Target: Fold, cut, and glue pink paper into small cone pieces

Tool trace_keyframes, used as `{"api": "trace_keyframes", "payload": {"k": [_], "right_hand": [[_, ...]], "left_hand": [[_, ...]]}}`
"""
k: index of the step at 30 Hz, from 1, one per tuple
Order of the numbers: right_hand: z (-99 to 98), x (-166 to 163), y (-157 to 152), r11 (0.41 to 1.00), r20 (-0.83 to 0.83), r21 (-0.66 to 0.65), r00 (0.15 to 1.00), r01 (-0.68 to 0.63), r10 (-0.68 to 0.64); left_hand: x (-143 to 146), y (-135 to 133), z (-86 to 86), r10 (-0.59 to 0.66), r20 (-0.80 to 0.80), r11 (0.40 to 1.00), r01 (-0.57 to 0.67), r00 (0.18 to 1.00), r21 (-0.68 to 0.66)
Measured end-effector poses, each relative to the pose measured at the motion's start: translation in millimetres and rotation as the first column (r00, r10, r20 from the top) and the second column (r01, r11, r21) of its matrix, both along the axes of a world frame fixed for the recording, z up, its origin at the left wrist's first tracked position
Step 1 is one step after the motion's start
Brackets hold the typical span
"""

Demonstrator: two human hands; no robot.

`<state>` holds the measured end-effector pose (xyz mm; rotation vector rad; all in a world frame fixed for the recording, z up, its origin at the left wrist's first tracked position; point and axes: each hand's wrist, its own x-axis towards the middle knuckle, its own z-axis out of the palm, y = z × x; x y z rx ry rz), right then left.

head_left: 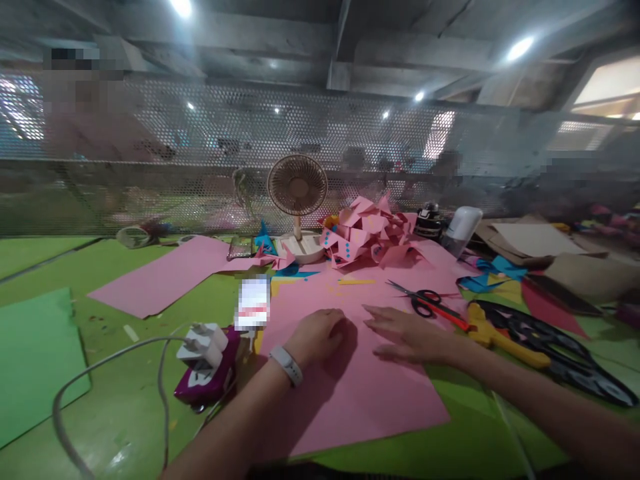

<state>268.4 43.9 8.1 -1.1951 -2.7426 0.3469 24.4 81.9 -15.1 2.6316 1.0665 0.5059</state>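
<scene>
Head view: taken looking forward and down over a green bench; clock directions read from the middle of the front sheet.
Front sheet: plain pink, lying flat on the bench at the near middle, under both hands.
Left hand: resting on the front sheet towards eleven o'clock, knuckles up, fingers bent inward; grip impossible to read as clenched or released — fingertips hidden. Pale wristband just behind.
Right hand: laid over the front sheet towards two o'clock, fingers stretched and parted, pointing at the left hand; grip released.
Phone: at ten o'clock, screen lit, contents blurred out.
Charger: white, between nine and ten, plugged into a purple power strip with a pale cable looping near.
Green sheet: at nine o'clock, well apart.
Second pink sheet: at ten o'clock, beyond the charger.
Fan: between eleven and twelve, upright.
Folded pink pieces: heaped at twelve, right beside the fan — some marked with blue diamonds.
Scissors: dark-handled, at two o'clock, near the right hand, blades parted.
Yellow-handled tool: between two and three, beside the right forearm.
Perforated screen: standing at twelve, behind everything on the bench.
</scene>
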Motion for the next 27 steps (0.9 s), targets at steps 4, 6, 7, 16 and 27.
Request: {"api": "trace_keyframes", "payload": {"k": [4, 6, 7, 16, 27], "right_hand": [[1.2, 16, -45, 0.990, 0.046, -0.109, 0.994, -0.093, 0.098], [-3.1, 19, -59, 0.992, 0.063, -0.079, 0.993, -0.099, 0.104], [-5.0, 20, -64, 0.995, 0.070, -0.047, 0.993, -0.087, 0.091], [-3.0, 18, -76, 0.974, 0.104, 0.132, 0.979, -0.186, 0.172], [2.7, 21, -72, 0.968, 0.094, 0.099, 0.971, -0.230, 0.221]], "left_hand": [[0, 1, -0.1, -0.022, 0.024, 1.000, 0.022, 0.999, -0.011], [-1, 1, 0.8, -0.024, 0.029, 1.000, 0.024, 0.999, -0.015], [-1, 1, 1.4, -0.024, 0.029, 1.000, 0.024, 0.999, -0.019], [1, -3, 7.0, -0.016, -0.022, 1.000, 0.016, 1.000, -0.001], [3, -4, 5.2, -0.013, -0.095, 0.999, 0.016, 0.995, 0.028]]}}
